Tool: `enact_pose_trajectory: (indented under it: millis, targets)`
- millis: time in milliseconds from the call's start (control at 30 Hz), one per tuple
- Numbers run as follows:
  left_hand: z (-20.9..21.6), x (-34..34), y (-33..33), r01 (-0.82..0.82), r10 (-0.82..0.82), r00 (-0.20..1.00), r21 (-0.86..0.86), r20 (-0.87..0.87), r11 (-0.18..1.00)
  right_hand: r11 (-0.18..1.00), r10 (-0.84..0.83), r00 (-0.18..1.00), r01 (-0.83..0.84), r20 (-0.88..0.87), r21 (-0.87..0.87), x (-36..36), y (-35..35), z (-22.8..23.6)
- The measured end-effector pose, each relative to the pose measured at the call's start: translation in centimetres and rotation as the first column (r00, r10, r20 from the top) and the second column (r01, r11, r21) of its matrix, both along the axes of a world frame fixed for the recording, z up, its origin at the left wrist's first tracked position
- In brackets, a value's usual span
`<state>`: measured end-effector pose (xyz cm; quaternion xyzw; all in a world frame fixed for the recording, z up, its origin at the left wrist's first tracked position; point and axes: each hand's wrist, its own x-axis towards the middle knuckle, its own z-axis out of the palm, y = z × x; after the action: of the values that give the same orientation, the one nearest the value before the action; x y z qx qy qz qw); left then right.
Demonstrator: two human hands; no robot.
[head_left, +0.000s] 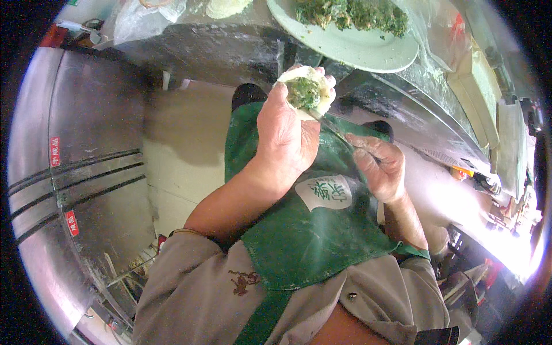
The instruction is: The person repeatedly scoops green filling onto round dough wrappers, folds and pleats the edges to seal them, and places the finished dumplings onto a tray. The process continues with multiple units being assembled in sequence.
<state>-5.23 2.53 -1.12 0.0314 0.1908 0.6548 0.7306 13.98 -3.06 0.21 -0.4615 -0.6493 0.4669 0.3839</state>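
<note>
My left hand (283,131) cups a round dough wrapper (299,71), its fingers curled round the far and right sides. Chopped green filling (303,93) lies in the middle of the dough, which is not closed over it. From the right, my right hand (380,167) pinches a thin, narrow spatula (332,126); its tip reaches the near edge of the dough. White flour dusts the fingers. Both hands are over my green apron (276,230), short of the worktable. On the table, a pale green plate (351,57) carries more chopped green filling (352,16).
A flat piece of dough (227,6) and a clear plastic bag (150,23) lie at the table's far left. Another plastic bag (440,37) is right of the plate, beside a pale box-like container (476,86). A steel cabinet (100,109) stands to my left.
</note>
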Motion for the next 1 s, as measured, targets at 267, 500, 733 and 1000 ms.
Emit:
enact_pose_trajectory:
  millis: [267, 500, 733, 1000]
  targets:
    - [1.9, 0.4, 2.4, -0.099, 0.108, 0.992, 0.136, -0.058, 0.986, 0.975, -0.171, 0.98, 0.153, -0.103, -0.158, -2.2, 1.9, 2.9]
    - [3.4, 0.8, 4.1, -0.128, 0.152, 0.983, 0.211, -0.103, 0.969, 0.975, -0.211, 0.971, 0.2, -0.116, -0.1, -2.8, 4.3, 3.8]
    - [4.3, 1.2, 5.5, -0.182, 0.192, 0.98, 0.151, -0.052, 0.972, 0.972, -0.235, 0.96, 0.237, -0.15, -0.011, -3.3, 7.3, 4.6]
    - [3.7, 0.1, 6.9, -0.185, 0.2, 0.979, 0.24, -0.038, 0.953, 0.978, -0.19, 0.942, 0.207, 0.275, -0.032, -1.8, 15.2, 8.8]
